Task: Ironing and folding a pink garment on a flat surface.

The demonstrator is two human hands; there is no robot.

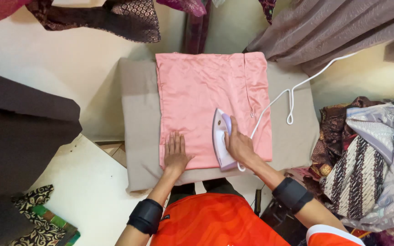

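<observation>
Pink cloth (206,100) lies flat under both your hands and stretches away from you. Your left hand (175,152) presses it, fingers open and flat. Your right hand (239,145) grips the iron (220,139), just beside, nose pointing away.

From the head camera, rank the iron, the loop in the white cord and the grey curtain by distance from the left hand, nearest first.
1. Iron: just right of the left hand, under the right hand.
2. Loop in the white cord: farther right, on the padded board.
3. Grey curtain: top right, farthest.
</observation>
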